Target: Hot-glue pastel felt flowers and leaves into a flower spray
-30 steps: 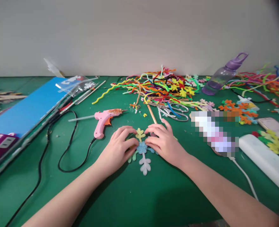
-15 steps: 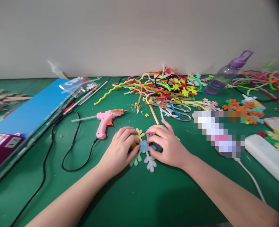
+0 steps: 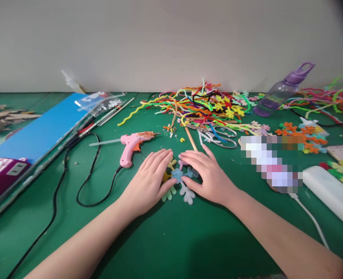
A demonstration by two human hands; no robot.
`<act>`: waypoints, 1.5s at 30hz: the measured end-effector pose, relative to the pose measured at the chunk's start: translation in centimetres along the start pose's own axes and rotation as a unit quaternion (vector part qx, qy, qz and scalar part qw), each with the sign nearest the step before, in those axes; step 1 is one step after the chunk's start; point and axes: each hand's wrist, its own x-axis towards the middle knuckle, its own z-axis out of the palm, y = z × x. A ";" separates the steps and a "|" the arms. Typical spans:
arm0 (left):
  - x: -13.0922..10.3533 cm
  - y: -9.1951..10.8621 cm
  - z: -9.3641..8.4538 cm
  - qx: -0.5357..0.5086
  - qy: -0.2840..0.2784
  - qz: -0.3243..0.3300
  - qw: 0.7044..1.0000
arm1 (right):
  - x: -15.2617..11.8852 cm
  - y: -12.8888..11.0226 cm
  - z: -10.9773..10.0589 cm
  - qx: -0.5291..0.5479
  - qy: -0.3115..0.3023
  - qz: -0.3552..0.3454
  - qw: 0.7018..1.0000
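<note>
A fuzzy pipe-cleaner snowflake (image 3: 177,175) lies on the green table, with a light blue flower at its centre and arms in yellow, green, pale grey, pink and blue. My left hand (image 3: 148,184) rests over its left side, fingers extended side by side and the thumb tip touching the blue centre. On the other side, my right hand (image 3: 209,174) has its fingers slightly bent and apart over the pink and blue arms, its thumb near the centre. Neither hand grips anything. Parts of the snowflake's left and right arms are hidden under the hands.
A pink glue gun (image 3: 135,145) with a black cord lies left of my hands. Behind are scissors (image 3: 222,136), a wooden stick (image 3: 191,138) and piled pipe cleaners (image 3: 194,102). A purple bottle (image 3: 282,93) and an orange snowflake (image 3: 302,135) sit to the right.
My left fingers have straightened from a curled pose and now lie flatter over the snowflake. My right fingers have lifted slightly off the right arms, showing more of them. The view has shifted a little.
</note>
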 end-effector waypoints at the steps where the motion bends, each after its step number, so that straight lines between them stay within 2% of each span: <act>1: -0.1 0.0 0.2 0.025 -0.011 0.011 1.000 | -0.1 -0.1 0.0 -0.010 -0.014 -0.012 1.000; 4: -0.5 0.0 0.9 0.086 -0.038 0.034 0.995 | -0.3 -0.2 0.2 -0.052 -0.056 -0.049 0.996; 8: -0.8 0.2 1.4 0.122 -0.055 0.039 0.990 | -0.7 -0.3 0.8 -0.093 -0.088 -0.053 0.990; 17: -1.0 0.5 1.6 0.110 -0.057 0.022 0.992 | -0.9 -0.3 1.3 -0.107 -0.094 -0.049 0.989; 20: -0.9 0.4 1.3 0.082 -0.049 0.020 0.995 | -0.7 -0.3 1.0 -0.076 -0.069 -0.048 0.994; 24: -0.6 0.6 0.3 0.012 0.000 0.012 1.000 | -0.4 0.0 0.8 -0.017 -0.027 -0.060 0.998; 28: -0.3 1.0 -0.6 -0.063 0.027 0.001 0.998 | -0.4 0.2 0.9 0.021 -0.032 -0.083 0.996; 33: -0.2 0.7 -0.5 -0.083 0.074 -0.013 0.994 | -0.6 0.1 0.7 0.043 -0.045 -0.101 0.993; 37: -0.1 0.3 -0.5 -0.096 0.119 -0.026 0.988 | -0.6 0.1 0.6 0.044 -0.031 -0.097 0.994; 40: -0.2 0.2 -0.8 -0.137 0.165 -0.057 0.975 | -0.5 -0.1 0.3 0.097 0.006 -0.070 0.993; 42: -0.2 0.2 -0.8 -0.173 0.211 -0.074 0.959 | -0.4 -0.1 0.2 0.186 0.040 -0.021 0.982; 43: -0.2 0.1 -0.8 -0.190 0.232 -0.079 0.950 | -0.4 0.0 0.1 0.247 0.054 0.014 0.967; 45: -0.3 0.0 -0.6 -0.220 0.264 -0.084 0.935 | -0.2 0.2 0.2 0.381 0.081 0.090 0.917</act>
